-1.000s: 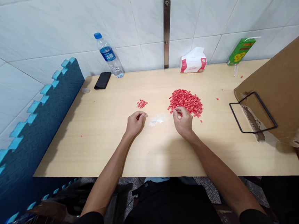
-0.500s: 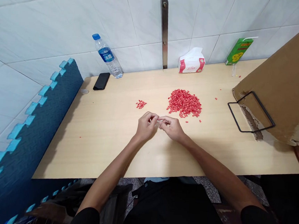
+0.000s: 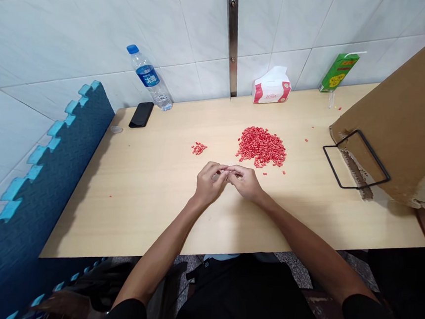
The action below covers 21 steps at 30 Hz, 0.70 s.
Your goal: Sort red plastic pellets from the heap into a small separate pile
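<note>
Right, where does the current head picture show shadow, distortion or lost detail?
Head view: shadow lies on the table beside the blue foam mat; head view: the bottle leans, perhaps from lens distortion; head view: anything between the fingers is too small to tell.

The single view comes from the wearer's head, above the black shirt (image 3: 248, 301), looking forward and steeply down. The left hand (image 3: 209, 183) and right hand (image 3: 246, 183) fall near its centre, at arm's reach. Wide framing takes in the wood-grain tabletop (image 3: 150, 189), slanting up rightward, the tiled wall (image 3: 195, 19) ahead, the blue foam mat (image 3: 56, 180) leftward and the cardboard panel (image 3: 395, 116) rightward.
</note>
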Each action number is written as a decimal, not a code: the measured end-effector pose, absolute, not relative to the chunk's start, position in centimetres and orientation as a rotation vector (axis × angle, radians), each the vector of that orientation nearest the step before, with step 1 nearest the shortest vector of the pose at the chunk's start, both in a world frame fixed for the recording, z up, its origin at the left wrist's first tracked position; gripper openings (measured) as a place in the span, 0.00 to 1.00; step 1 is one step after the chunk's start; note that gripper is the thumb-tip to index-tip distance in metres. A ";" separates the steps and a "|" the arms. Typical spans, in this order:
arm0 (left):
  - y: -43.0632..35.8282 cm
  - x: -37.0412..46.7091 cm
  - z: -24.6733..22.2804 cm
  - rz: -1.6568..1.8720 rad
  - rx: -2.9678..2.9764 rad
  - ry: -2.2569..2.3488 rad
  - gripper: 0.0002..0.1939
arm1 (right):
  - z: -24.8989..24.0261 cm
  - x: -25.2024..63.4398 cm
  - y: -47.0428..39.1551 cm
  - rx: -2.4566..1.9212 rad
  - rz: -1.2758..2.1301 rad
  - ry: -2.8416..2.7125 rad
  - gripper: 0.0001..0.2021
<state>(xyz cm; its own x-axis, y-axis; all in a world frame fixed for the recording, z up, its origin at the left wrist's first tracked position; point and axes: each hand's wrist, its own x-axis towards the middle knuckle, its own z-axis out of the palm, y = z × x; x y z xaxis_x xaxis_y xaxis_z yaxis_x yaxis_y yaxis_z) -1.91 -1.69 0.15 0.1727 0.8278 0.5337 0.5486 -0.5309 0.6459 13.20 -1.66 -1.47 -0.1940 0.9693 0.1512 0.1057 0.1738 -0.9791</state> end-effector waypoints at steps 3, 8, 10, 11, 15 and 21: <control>-1.6 -1.9 0.1 1.328 2.102 1.303 0.07 | -1.5 13.2 -1.6 -1.043 1.181 -1.490 0.12; -1.8 -1.9 0.4 1.470 1.908 1.427 0.07 | -1.1 13.0 -1.6 -0.927 1.361 -1.353 0.15; -2.2 -1.7 0.5 1.506 1.855 1.458 0.07 | -1.0 12.9 -1.5 -0.868 1.461 -1.268 0.15; -2.4 -1.5 0.6 1.517 1.846 1.459 0.07 | -1.0 12.9 -1.4 -0.837 1.513 -1.225 0.15; -3.2 -0.9 0.6 1.565 1.883 1.411 0.06 | -1.0 13.1 -1.2 -0.749 1.707 -1.062 0.16; -3.6 -0.5 0.3 1.594 1.909 1.389 0.05 | -1.2 13.4 -1.2 -0.602 1.799 -1.044 0.14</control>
